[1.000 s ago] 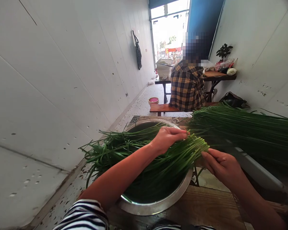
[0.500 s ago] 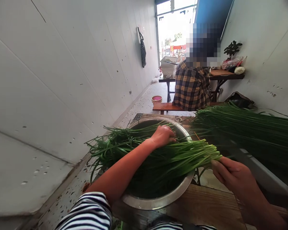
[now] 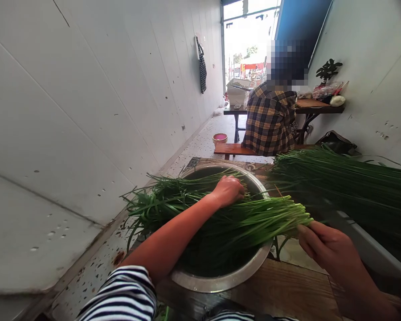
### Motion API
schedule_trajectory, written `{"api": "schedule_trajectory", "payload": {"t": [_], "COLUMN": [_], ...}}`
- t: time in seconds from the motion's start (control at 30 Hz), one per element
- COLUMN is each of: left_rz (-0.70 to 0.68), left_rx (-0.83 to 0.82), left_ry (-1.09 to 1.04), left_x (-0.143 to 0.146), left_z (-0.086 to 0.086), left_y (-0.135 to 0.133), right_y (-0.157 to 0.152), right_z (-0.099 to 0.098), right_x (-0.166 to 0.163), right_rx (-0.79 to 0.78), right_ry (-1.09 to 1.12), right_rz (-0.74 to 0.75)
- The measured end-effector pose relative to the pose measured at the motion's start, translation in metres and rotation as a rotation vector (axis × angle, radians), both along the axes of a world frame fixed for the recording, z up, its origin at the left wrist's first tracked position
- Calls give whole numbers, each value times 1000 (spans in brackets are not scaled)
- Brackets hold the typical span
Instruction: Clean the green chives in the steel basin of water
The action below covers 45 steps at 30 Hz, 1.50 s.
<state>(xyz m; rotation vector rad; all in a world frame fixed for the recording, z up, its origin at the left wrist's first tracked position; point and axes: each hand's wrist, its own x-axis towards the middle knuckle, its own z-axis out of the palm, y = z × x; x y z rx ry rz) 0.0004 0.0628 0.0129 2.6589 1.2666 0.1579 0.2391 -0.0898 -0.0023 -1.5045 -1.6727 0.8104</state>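
Note:
A bunch of green chives (image 3: 254, 216) lies across a wide steel bowl (image 3: 220, 278) on a wooden table (image 3: 287, 290). My left hand (image 3: 227, 190) rests curled on top of the bunch over the bowl, fingers closed on the stalks. Just past the bowl's right rim, my right hand (image 3: 325, 247) pinches the cut stem ends of the bunch. The leaf tips spill over the bowl's left rim.
A large pile of loose chives (image 3: 347, 187) lies on the right over a white tray edge (image 3: 370, 249). A person in a plaid shirt (image 3: 269, 120) sits on a bench (image 3: 234, 150) beyond, back turned. White walls close in on both sides; a pink bowl (image 3: 219, 138) sits on the floor.
My left hand slid left along the bunch, away from the stem ends. My right hand shifted right and stayed at the stem ends. The view rose a little.

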Motion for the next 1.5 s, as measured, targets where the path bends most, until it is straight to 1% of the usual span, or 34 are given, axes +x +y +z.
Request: {"api": "schedule_trajectory", "payload": {"t": [0.13,0.23,0.33,0.4,0.47,0.53,0.6,0.67,0.7,0.83,0.9,1.03,1.17,1.23,1.33,1.43,1.5], "left_rz": [49,104,147,168,214,270,298,285,272,219,198,207,204,174,141,166,189], "left_rx": [-114,-135,-135,-172,-235,-311,-379,-404,-390,-188,-118,-141,-118,-161,-299,-377,-413], "left_ry": [-93,-199,-258,-308,-424,-590,-733,-794,-792,-729,-725,-804,-903,-960,-1029,-1031,-1070], "left_x": [-5,-9,-12,-14,-17,-18,-15,-10,-7,3,5,8,10,12,13,12,12], "left_z": [-1,-3,1,6,10,13,15,18,20,30,33,34,33,34,37,39,39], "left_y": [2,7,9,9,7,3,-2,-9,-12,-22,-25,-27,-28,-28,-31,-32,-31], "right_y": [1,1,1,0,1,2,5,9,11,18,20,23,27,29,31,33,32], "right_z": [0,-2,-3,-4,-3,-1,4,10,12,19,20,20,23,24,25,24,23], "right_x": [-1,-1,0,0,-2,-5,-9,-14,-16,-20,-19,-20,-23,-24,-25,-24,-24], "right_rx": [-20,-23,-18,-23,-34,-46,-43,-35,-36,-71,-81,-81,-83,-85,-86,-96,-106], "right_ry": [36,47,83,107,131,159,181,193,196,212,210,211,222,229,225,215,219], "right_rz": [-22,-8,-3,-15,-25,-27,-20,-8,-3,-4,7,32,45,47,49,43,40]}}
